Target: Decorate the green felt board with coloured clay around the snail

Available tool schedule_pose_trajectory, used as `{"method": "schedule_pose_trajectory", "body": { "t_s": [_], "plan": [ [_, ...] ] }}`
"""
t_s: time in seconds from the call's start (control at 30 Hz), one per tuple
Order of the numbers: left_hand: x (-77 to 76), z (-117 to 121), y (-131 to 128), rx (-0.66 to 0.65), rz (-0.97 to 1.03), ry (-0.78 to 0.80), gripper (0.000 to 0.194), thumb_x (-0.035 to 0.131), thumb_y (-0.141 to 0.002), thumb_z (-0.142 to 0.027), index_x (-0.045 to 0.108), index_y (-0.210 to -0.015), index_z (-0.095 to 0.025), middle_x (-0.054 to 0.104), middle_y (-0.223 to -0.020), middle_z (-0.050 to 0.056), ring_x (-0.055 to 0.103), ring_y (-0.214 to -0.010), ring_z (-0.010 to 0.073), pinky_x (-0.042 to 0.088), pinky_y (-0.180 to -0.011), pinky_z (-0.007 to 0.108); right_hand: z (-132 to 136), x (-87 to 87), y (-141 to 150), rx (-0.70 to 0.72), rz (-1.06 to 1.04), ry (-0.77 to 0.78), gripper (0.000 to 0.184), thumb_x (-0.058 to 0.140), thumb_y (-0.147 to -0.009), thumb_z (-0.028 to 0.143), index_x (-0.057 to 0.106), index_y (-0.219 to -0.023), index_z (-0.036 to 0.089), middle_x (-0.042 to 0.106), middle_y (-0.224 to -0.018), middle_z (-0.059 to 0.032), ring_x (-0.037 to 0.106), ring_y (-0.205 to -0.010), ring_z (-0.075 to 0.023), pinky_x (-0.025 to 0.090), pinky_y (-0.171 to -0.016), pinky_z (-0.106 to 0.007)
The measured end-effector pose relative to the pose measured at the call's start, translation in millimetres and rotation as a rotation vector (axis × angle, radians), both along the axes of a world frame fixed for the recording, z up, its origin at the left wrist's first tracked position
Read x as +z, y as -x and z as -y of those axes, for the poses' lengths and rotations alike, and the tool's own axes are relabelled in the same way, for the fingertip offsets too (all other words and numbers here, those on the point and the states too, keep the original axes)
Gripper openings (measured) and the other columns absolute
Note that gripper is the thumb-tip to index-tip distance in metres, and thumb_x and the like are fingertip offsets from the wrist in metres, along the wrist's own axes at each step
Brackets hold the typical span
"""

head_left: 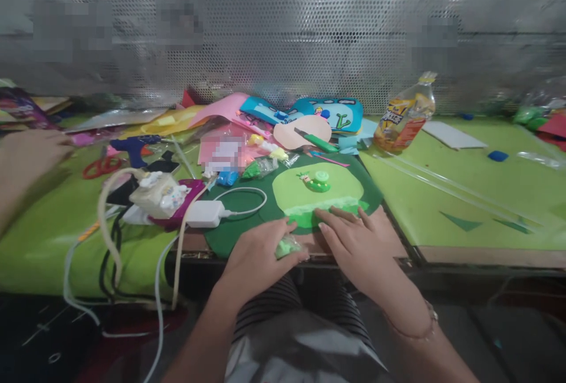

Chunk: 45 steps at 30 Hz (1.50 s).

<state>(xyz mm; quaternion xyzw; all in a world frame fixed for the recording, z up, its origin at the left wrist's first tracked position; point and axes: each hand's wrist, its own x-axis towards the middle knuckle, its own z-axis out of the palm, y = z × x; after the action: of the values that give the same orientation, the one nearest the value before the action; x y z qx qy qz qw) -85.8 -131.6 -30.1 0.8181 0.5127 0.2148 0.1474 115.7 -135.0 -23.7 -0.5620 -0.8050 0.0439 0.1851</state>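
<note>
In front of me lies a light green rounded sheet (287,185) on a dark green sheet (375,185). A small green clay snail (319,181) with a pale spiral shell sits on its upper half. Along the lower edge runs a band of bright green clay (305,218), with a paler strip above it. My right hand (358,247) has its fingers stretched out, fingertips pressing on the band's right part. My left hand (259,253) rests at the band's left end, holding a small clear packet of pale green clay (287,246) between thumb and fingers.
Left stand a power adapter (161,194), a white charger (206,214) with cables, red scissors (102,166) and a blue glue gun (137,148). Behind are clay packets (260,168), a green cutter (321,142) and a bottle (404,115). Another person's arm (26,165) reaches in.
</note>
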Motion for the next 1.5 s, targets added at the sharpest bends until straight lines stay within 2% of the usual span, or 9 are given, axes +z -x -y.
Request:
{"method": "schedule_pose_trajectory", "body": {
  "t_s": [0.23, 0.4, 0.47, 0.73, 0.83, 0.97, 1.07, 1.23, 1.5],
  "plan": [
    [3.8, 0.3, 2.1, -0.001, -0.019, 0.014, 0.041, 0.056, -0.083, -0.045, 0.060, -0.116, -0.021, 0.062, -0.124, 0.007, 0.056, -0.116, 0.0246, 0.044, -0.097, 0.039, -1.8, -7.5, -29.4, -0.100, 0.064, -0.034, 0.036, 0.033, -0.096, 0.030, 0.055, -0.123, 0.020, 0.066, -0.117, -0.0068, 0.046, -0.127, -0.0248, 0.020, -0.108, -0.057],
    [-1.6, -1.6, 2.0, 0.019, -0.008, -0.025, 0.039, 0.056, -0.082, -0.046, 0.062, -0.111, -0.021, 0.064, -0.121, 0.006, 0.058, -0.113, 0.0242, 0.045, -0.096, 0.038, -7.9, -12.1, -56.0, -0.234, 0.113, -0.134, 0.038, 0.035, -0.095, 0.032, 0.053, -0.123, 0.015, 0.062, -0.122, -0.0129, 0.048, -0.123, -0.0292, 0.026, -0.104, -0.060],
    [-1.4, -1.7, 0.7, 0.032, -0.009, -0.035, 0.037, 0.056, -0.082, -0.046, 0.061, -0.109, -0.021, 0.065, -0.119, 0.006, 0.058, -0.112, 0.0242, 0.045, -0.095, 0.038, -10.5, -10.6, -60.8, -0.218, 0.118, -0.159, 0.038, 0.034, -0.095, 0.031, 0.053, -0.123, 0.015, 0.060, -0.125, -0.0134, 0.049, -0.122, -0.0301, 0.030, -0.102, -0.060],
    [11.1, 6.3, -0.7, 0.204, -0.144, -0.038, 0.025, 0.051, -0.085, -0.046, 0.055, -0.090, -0.022, 0.071, -0.101, 0.005, 0.066, -0.092, 0.0256, 0.049, -0.074, 0.035, -20.6, 5.8, -15.2, 0.148, 0.213, -0.169, 0.038, 0.034, -0.092, 0.015, 0.054, -0.124, 0.011, 0.051, -0.134, -0.0176, 0.050, -0.119, -0.0272, 0.043, -0.095, -0.044],
    [9.5, 8.7, -3.2, 0.200, -0.131, -0.087, 0.029, 0.048, -0.087, -0.046, 0.056, -0.096, -0.020, 0.070, -0.102, 0.007, 0.065, -0.097, 0.0254, 0.049, -0.080, 0.036, -22.3, 3.7, -1.0, 0.157, 0.233, -0.125, 0.038, 0.033, -0.094, 0.019, 0.052, -0.126, 0.011, 0.049, -0.136, -0.0172, 0.044, -0.125, -0.0285, 0.041, -0.099, -0.045],
    [1.7, 5.5, -16.9, 0.033, -0.052, -0.165, 0.047, 0.046, -0.088, -0.048, 0.052, -0.120, -0.014, 0.060, -0.125, 0.014, 0.054, -0.118, 0.0256, 0.044, -0.096, 0.039, -22.5, -4.2, 0.2, 0.166, 0.232, -0.097, 0.041, 0.030, -0.096, 0.021, 0.050, -0.129, 0.008, 0.049, -0.136, -0.0166, 0.037, -0.131, -0.0287, 0.037, -0.103, -0.047],
    [-1.5, 0.9, -26.4, -0.050, -0.108, -0.107, 0.050, 0.049, -0.088, -0.047, 0.048, -0.126, -0.013, 0.054, -0.132, 0.015, 0.047, -0.126, 0.0259, 0.042, -0.100, 0.040, -23.4, -6.8, -5.1, 0.185, 0.248, -0.100, 0.041, 0.034, -0.095, 0.021, 0.049, -0.131, 0.010, 0.043, -0.142, -0.0142, 0.034, -0.133, -0.0295, 0.036, -0.104, -0.049],
    [1.8, -0.4, -27.2, -0.043, -0.146, -0.021, 0.042, 0.050, -0.089, -0.042, 0.050, -0.123, -0.018, 0.052, -0.135, 0.011, 0.045, -0.128, 0.0238, 0.041, -0.101, 0.040, -25.3, 0.6, -11.8, 0.171, 0.306, -0.097, 0.041, 0.036, -0.094, 0.020, 0.050, -0.131, 0.012, 0.042, -0.143, -0.0139, 0.033, -0.134, -0.0305, 0.035, -0.105, -0.049],
    [0.6, 1.2, -26.4, -0.054, -0.158, -0.052, 0.049, 0.048, -0.089, -0.044, 0.047, -0.128, -0.014, 0.053, -0.133, 0.013, 0.046, -0.127, 0.0243, 0.043, -0.100, 0.041, -20.8, 7.1, -12.8, 0.101, 0.335, -0.133, 0.040, 0.036, -0.093, 0.017, 0.055, -0.127, 0.011, 0.050, -0.137, -0.0139, 0.036, -0.132, -0.0312, 0.038, -0.102, -0.047]
  ]
}}
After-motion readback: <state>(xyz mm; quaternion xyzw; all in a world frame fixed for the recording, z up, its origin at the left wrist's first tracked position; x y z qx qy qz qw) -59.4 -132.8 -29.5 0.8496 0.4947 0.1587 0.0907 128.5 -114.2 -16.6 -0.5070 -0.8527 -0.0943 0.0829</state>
